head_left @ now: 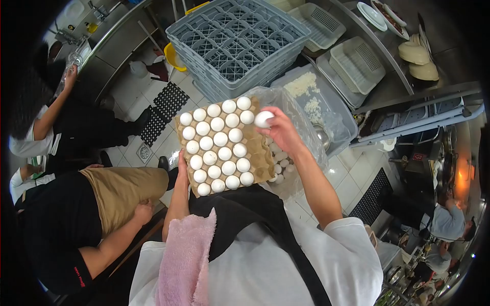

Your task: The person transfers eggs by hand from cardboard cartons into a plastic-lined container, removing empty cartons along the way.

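White, smooth egg clamped in the right fingers; left fingers grip the dimpled cardboard tray.

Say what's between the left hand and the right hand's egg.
Head view: a tray with rows of white eggs lies between the left hand and the held egg.

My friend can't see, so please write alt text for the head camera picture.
Left hand holding a cardboard tray of white eggs, right hand holding another egg at its edge, over a tiled kitchen floor near stacked racks.
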The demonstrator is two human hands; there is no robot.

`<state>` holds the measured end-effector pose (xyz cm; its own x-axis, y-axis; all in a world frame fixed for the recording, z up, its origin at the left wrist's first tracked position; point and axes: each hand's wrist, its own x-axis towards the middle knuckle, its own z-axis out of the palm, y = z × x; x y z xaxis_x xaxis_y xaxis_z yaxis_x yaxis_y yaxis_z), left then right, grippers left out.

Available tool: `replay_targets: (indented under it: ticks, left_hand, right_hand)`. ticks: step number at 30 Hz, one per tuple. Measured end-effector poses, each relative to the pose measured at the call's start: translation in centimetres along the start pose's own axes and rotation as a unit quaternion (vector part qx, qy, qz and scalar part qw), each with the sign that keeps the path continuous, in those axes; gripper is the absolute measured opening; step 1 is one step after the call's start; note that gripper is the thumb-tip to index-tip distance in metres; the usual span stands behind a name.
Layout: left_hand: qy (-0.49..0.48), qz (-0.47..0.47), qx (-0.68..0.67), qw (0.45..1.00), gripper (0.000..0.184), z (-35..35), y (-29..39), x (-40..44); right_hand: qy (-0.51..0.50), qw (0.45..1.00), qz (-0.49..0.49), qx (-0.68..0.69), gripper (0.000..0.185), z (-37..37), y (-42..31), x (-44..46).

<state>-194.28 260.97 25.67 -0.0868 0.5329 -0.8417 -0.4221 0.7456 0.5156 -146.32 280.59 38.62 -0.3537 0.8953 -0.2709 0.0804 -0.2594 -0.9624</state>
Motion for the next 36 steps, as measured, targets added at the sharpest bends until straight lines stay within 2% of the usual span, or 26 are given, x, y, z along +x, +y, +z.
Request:
replay_targets:
  ticks: [2, 5, 6, 7, 8, 10, 11, 14, 16, 17, 18, 19, 20, 21, 23, 25, 27, 29, 30, 31, 32, 33, 34, 35, 36]
  left_hand:
    - [-0.006, 0.023, -0.083, 0.996, 0.033, 4.6, 0.3, 1.0]
    - [-0.021, 0.039, -0.102, 0.994, 0.035, 8.7, 0.8, 1.9]
    - [-0.022, 0.039, -0.107, 0.993, 0.035, 9.5, 0.7, 2.0]
    - [-0.025, 0.04, -0.106, 0.993, 0.035, 10.3, 0.7, 2.1]
    - [-0.024, 0.045, -0.107, 0.993, 0.036, 11.1, 0.4, 2.4]
    - [-0.017, 0.066, -0.124, 0.99, 0.037, 11.0, 1.2, 1.4]
    - [-0.016, 0.07, -0.13, 0.989, 0.037, 11.3, 1.3, 1.5]
    - [-0.019, 0.069, -0.137, 0.988, 0.039, 12.5, 1.5, 0.7]
    - [-0.021, 0.07, -0.137, 0.988, 0.04, 12.9, 1.5, 0.8]
    - [-0.02, 0.072, -0.136, 0.988, 0.04, 13.0, 1.6, 0.9]
    - [-0.019, 0.074, -0.132, 0.988, 0.041, 13.0, 1.7, 0.9]
    - [-0.019, 0.078, -0.134, 0.988, 0.041, 13.1, 1.7, 1.1]
    - [-0.018, 0.081, -0.134, 0.987, 0.042, 13.1, 1.8, 1.2]
    - [-0.019, 0.084, -0.131, 0.988, 0.042, 13.3, 1.8, 1.5]
    - [-0.017, 0.092, -0.132, 0.987, 0.043, 13.3, 2.0, 1.7]
    - [-0.018, 0.094, -0.136, 0.986, 0.044, 13.5, 1.9, 1.9]
    - [-0.022, 0.091, -0.143, 0.985, 0.045, 13.8, 2.1, 2.2]
    - [-0.024, 0.089, -0.147, 0.985, 0.046, 13.9, 2.3, 2.2]
    - [-0.026, 0.088, -0.149, 0.985, 0.047, 13.9, 2.3, 2.2]
    - [-0.029, 0.087, -0.15, 0.984, 0.047, 14.0, 2.5, 2.2]
    - [-0.032, 0.087, -0.15, 0.984, 0.048, 13.9, 2.6, 2.2]
    - [-0.033, 0.086, -0.153, 0.984, 0.048, 14.0, 2.6, 2.0]
    - [-0.036, 0.088, -0.155, 0.983, 0.049, 13.9, 2.9, 1.9]
    - [-0.038, 0.086, -0.155, 0.983, 0.049, 13.7, 2.8, 1.9]
    - [-0.041, 0.083, -0.156, 0.983, 0.05, 13.9, 2.9, 1.6]
  right_hand:
    - [0.008, 0.997, -0.024, -0.075, 0.025, -0.3, 0.7, 1.0]
    - [0.029, 0.98, -0.067, -0.186, 0.024, -0.8, 0.9, 2.6]
    - [0.029, 0.979, -0.074, -0.187, 0.024, -0.8, 0.4, 2.8]
    - [0.017, 0.927, -0.136, -0.348, 0.029, -0.4, 0.0, 2.8]
    - [0.004, 0.845, -0.201, -0.496, 0.034, 0.6, -0.6, 2.9]
    - [-0.005, 0.78, -0.178, -0.6, 0.038, 2.0, 0.9, 4.8]
    - [-0.001, 0.763, -0.183, -0.62, 0.037, 2.1, 1.2, 5.0]
    - [-0.013, 0.77, -0.21, -0.602, 0.041, 1.6, -0.2, 5.2]
    - [-0.02, 0.84, -0.216, -0.498, 0.041, 0.5, -1.5, 4.8]
    - [-0.021, 0.837, -0.215, -0.502, 0.041, -0.5, -1.4, 5.1]
    - [-0.045, 0.936, -0.119, -0.328, 0.04, -1.7, -0.8, 5.4]
    - [-0.063, 0.989, -0.013, -0.137, 0.039, -2.9, 0.0, 5.4]
    - [-0.059, 0.994, 0.069, 0.062, 0.04, -3.8, -0.8, 4.9]
    - [-0.066, 0.974, 0.083, 0.201, 0.047, -5.1, 0.1, 4.7]
    - [-0.098, 0.905, 0.03, 0.412, 0.05, -6.4, 2.5, 4.3]
    - [-0.106, 0.829, 0.016, 0.549, 0.044, -5.7, 0.6, 3.2]
    - [-0.104, 0.79, 0.025, 0.604, 0.041, -6.1, 0.5, 3.5]
    - [-0.015, 0.882, 0.028, 0.471, 0.041, -5.8, 0.6, 4.5]
    - [0.01, 0.93, 0.047, 0.365, 0.034, -5.9, 0.3, 5.0]
    - [0.011, 0.93, 0.046, 0.365, 0.034, -5.5, 0.1, 5.3]
    - [0.032, 0.99, 0.016, 0.14, 0.031, -5.0, -0.3, 6.1]
    - [0.049, 0.994, -0.019, -0.093, 0.029, -4.6, 0.2, 7.3]
    - [0.047, 0.925, -0.212, -0.313, 0.035, -4.8, 0.7, 8.3]
    - [0.036, 0.922, -0.23, -0.309, 0.035, -4.5, 0.0, 9.0]
    - [0.001, 0.925, -0.191, -0.329, 0.041, -3.6, -0.9, 9.0]
